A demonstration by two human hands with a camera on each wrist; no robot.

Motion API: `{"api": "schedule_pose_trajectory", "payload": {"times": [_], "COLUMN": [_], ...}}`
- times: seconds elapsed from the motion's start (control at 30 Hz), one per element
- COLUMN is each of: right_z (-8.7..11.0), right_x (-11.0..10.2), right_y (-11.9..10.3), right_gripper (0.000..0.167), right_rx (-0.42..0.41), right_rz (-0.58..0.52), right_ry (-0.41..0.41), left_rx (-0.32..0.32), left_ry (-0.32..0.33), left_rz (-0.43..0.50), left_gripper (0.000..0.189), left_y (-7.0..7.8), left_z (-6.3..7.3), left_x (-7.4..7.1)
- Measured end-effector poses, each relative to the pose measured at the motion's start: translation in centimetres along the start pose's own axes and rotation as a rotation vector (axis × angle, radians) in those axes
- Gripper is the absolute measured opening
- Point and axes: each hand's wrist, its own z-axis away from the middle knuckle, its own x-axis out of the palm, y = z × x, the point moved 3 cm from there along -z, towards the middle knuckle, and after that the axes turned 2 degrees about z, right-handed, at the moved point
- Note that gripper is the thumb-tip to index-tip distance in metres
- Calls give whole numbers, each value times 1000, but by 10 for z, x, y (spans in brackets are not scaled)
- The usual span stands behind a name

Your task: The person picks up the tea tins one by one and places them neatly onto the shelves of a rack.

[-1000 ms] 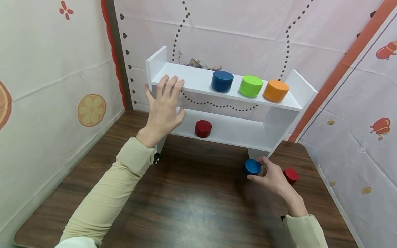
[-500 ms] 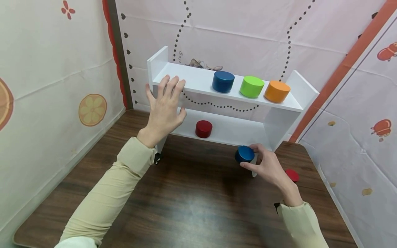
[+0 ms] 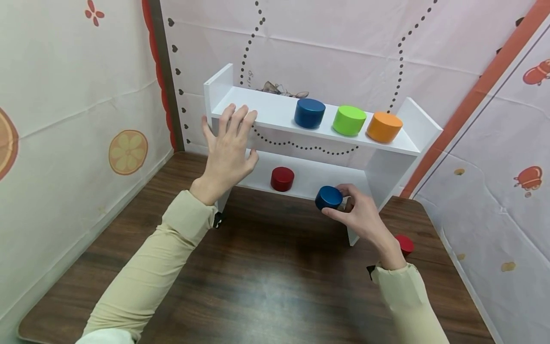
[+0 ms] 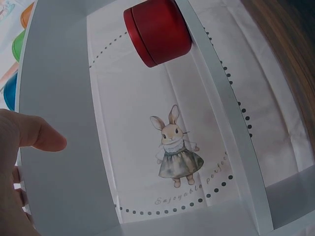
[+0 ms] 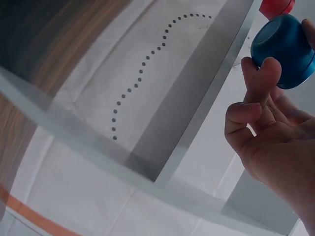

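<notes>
My right hand (image 3: 363,212) holds a blue round tin (image 3: 329,198) between thumb and fingers, in front of the lower shelf's edge. The right wrist view shows the fingers (image 5: 263,78) curled under the blue tin (image 5: 285,51). My left hand (image 3: 227,153) rests on the left front edge of the upper shelf (image 3: 262,102), fingers spread over it and thumb held apart. On the lower shelf stands a red tin (image 3: 282,179), left of the held one; a seam rings it in the left wrist view. The upper shelf carries a dark blue tin (image 3: 309,113), a green tin (image 3: 349,120) and an orange tin (image 3: 384,127).
The white two-tier rack (image 3: 388,177) stands on a dark wooden table (image 3: 258,286). Another red tin (image 3: 405,243) is on the table to the right, partly behind my right wrist. Printed cloth (image 3: 326,43) hangs behind and at both sides.
My right hand has lifted the blue tin from the table beside the rack's right leg, up and left to the lower shelf's front edge. The left hand has stayed in place.
</notes>
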Motion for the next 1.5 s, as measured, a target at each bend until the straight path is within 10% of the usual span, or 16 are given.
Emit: {"api": "schedule_pose_trajectory", "payload": {"times": [1.1, 1.5], "right_z": [-47, -18], "right_x": [23, 7], "right_y": [-5, -13], "right_gripper": [69, 65], "right_rx": [107, 41], "right_rz": [11, 32], "right_ry": [44, 64], "left_rx": [7, -3], "left_ry": [-10, -9], "left_rz": [-1, -3], "left_gripper": [70, 71], "left_y": [4, -1], "left_z": [-3, 0], "left_x": [1, 1]}}
